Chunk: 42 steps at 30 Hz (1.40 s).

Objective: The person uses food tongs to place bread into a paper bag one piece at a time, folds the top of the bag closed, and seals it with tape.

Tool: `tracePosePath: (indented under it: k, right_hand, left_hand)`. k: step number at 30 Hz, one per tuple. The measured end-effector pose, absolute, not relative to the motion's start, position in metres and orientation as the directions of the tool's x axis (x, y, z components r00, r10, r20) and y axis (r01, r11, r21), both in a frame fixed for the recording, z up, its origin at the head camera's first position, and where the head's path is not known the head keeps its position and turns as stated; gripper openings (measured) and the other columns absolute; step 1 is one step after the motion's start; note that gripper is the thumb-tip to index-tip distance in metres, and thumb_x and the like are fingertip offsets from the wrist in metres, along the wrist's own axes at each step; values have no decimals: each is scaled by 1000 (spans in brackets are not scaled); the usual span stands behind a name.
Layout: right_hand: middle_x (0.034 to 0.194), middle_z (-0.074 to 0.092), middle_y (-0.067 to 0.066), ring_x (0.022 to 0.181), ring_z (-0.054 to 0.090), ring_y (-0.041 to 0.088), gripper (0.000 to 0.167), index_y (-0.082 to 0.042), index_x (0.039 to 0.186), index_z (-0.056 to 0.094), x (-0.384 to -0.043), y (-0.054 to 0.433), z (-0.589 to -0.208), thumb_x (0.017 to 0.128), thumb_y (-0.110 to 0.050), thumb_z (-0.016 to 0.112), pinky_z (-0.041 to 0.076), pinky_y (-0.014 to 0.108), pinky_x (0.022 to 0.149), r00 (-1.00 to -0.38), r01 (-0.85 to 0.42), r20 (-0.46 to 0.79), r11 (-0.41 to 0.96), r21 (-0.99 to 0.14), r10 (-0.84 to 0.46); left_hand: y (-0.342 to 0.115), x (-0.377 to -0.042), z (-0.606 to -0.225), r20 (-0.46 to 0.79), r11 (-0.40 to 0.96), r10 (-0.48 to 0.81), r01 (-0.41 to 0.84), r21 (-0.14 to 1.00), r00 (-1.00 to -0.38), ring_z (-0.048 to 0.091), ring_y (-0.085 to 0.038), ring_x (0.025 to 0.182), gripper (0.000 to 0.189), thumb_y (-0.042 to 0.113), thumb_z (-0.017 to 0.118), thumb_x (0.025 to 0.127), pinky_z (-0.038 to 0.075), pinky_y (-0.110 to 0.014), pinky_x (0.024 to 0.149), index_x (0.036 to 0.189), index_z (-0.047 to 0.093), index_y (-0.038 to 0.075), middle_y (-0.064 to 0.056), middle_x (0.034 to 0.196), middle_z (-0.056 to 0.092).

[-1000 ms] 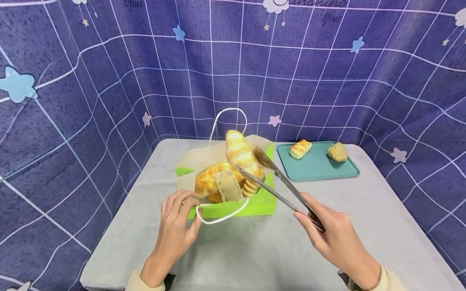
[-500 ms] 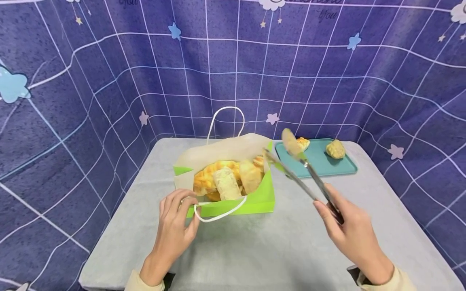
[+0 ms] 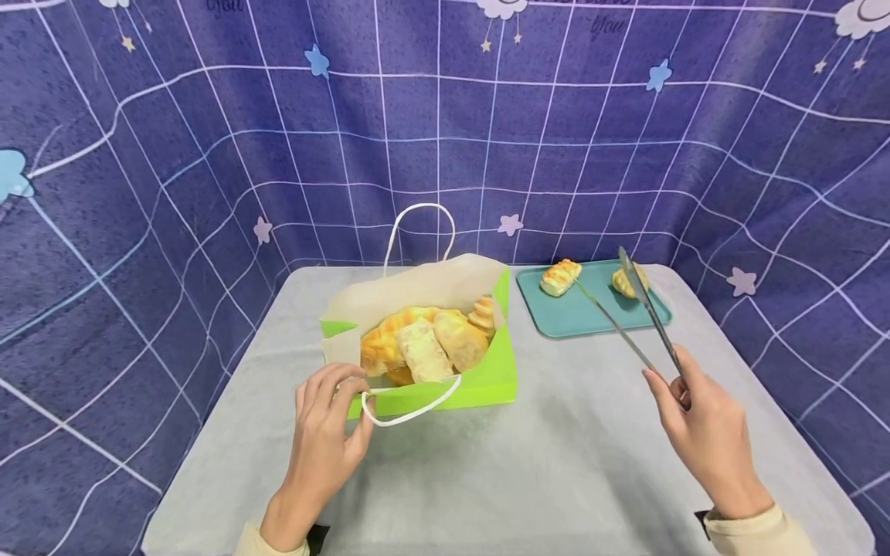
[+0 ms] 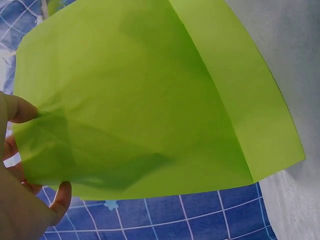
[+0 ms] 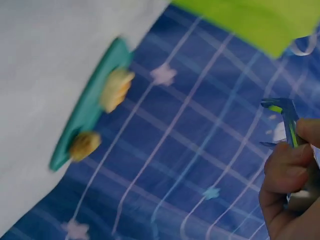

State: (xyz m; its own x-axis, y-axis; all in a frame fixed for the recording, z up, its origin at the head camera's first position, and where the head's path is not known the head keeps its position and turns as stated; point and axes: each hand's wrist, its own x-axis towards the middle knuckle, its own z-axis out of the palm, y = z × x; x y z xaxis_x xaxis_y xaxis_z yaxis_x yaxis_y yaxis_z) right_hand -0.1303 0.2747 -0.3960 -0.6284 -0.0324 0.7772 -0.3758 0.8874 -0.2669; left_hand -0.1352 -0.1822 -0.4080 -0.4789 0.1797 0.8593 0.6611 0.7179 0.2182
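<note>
My left hand (image 3: pixel 323 432) pinches the front left rim of a green paper bag (image 3: pixel 495 382) beside its white cord handle. In the left wrist view, the thumb and fingers (image 4: pixel 61 202) press the green paper (image 4: pixel 135 100) from both sides. Bread pieces fill the bag: a golden braided loaf (image 3: pixel 378 349), a pale rectangular piece (image 3: pixel 422 351), a smooth bun (image 3: pixel 460 340) and a spiral roll (image 3: pixel 481 315). My right hand (image 3: pixel 712 436) holds metal tongs (image 3: pixel 655 315), arms spread with nothing between them. Their tips overlap the teal tray (image 3: pixel 573 323) in the head view.
On the tray lie an oblong bread with an orange top (image 3: pixel 560 278) and a round lumpy bun (image 3: pixel 621 283), partly behind one tongs arm. A grey-white cloth covers the table (image 3: pixel 556 463). Blue star-patterned curtain (image 3: pixel 473 154) stands behind and at both sides.
The tongs let go of the long ridged roll into the bag and moved right, over the tray, with their arms spread. The left hand keeps its hold on the rim.
</note>
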Motion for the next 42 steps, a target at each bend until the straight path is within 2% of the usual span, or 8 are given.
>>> tracePosePath:
  k: [5,9,13,18,25,29,35,42]
  right_hand:
    - [61,54,3,46,43,17,45,0,123,61,-149,294,-414,83,-15,77,27,34,38,-651,-270,759,929,-255,18]
    - [63,60,10,47,51,32,45,0,123,60,-158,309,-427,85,-16,76,29,42,37,-708,-173,700,936,-306,98]
    - [67,64,15,53,56,41,45,1,123,60,-161,324,-438,86,-18,75,33,49,39,-750,-87,640,934,-348,168]
    - [72,66,21,55,56,47,44,0,123,59,-167,338,-447,87,-20,74,31,49,38,-788,-49,588,933,-358,184]
    - [76,61,33,51,49,57,42,1,119,57,-184,356,-452,87,-20,74,27,54,36,-804,-22,570,948,-316,171]
    - [74,59,32,50,47,56,40,1,118,56,-197,361,-454,88,-19,73,26,54,36,-827,-17,542,956,-293,152]
    - [62,53,27,44,44,49,33,2,103,54,-224,364,-465,84,-16,74,23,50,36,-827,-44,552,967,-253,107]
    - [71,55,34,51,48,54,32,3,107,52,-250,364,-476,89,-17,70,27,53,37,-876,-14,470,967,-256,112]
  left_hand:
    - [-185,-132,-409,858,726,174,652,220,-483,54,-37,109,14,18,55,90,33,-52,88,89,63,6,-12,109,64]
    - [-186,-132,-408,860,726,175,653,215,-479,54,-37,109,14,18,55,90,33,-52,88,90,63,6,-13,109,64]
    - [-186,-133,-407,860,721,188,662,207,-474,54,-36,109,12,16,56,89,33,-51,88,90,63,6,-13,109,64]
    - [-186,-134,-406,857,722,191,660,208,-479,53,-36,109,12,16,56,89,33,-51,89,90,63,7,-13,110,63]
    - [-187,-134,-406,852,731,187,649,213,-490,54,-36,110,13,18,55,90,33,-52,89,90,63,7,-12,110,63]
    - [-188,-133,-406,850,735,182,643,216,-493,53,-36,110,14,18,54,91,33,-51,88,90,63,7,-12,110,63]
    - [-188,-134,-406,855,732,182,647,211,-485,54,-36,109,13,17,54,90,33,-52,88,90,63,7,-12,110,64]
    - [-188,-134,-405,854,734,184,646,209,-486,54,-36,109,14,17,54,90,34,-51,88,90,63,7,-12,110,64]
